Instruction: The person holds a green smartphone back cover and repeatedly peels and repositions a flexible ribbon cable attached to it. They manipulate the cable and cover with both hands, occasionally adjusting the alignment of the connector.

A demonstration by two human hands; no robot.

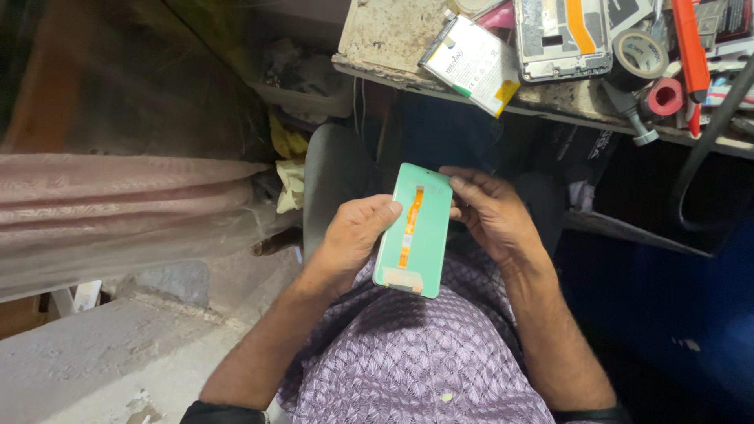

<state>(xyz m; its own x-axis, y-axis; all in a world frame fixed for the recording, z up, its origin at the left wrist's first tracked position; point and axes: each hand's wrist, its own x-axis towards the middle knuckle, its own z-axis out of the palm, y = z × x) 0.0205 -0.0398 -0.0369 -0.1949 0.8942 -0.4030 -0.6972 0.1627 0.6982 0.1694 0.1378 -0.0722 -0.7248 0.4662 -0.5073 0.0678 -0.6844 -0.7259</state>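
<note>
I hold a green phone display panel (pixel 416 235) with an orange flex cable running down its back, above my lap. My left hand (pixel 353 239) grips its left edge, thumb resting on the green surface. My right hand (pixel 491 212) holds the right edge near the top, fingertips curled onto the upper corner. The panel is tilted slightly, its top end pointing away from me. My patterned purple shirt (pixel 408 353) lies below it.
A worn workbench edge (pixel 393 35) at top carries a phone battery (pixel 475 63), a phone frame with an orange cable (pixel 561 35), a tape roll (pixel 640 55), a red tool (pixel 689 47). Pink draped cloth (pixel 118 212) hangs left; a concrete ledge (pixel 94 353) lies lower left.
</note>
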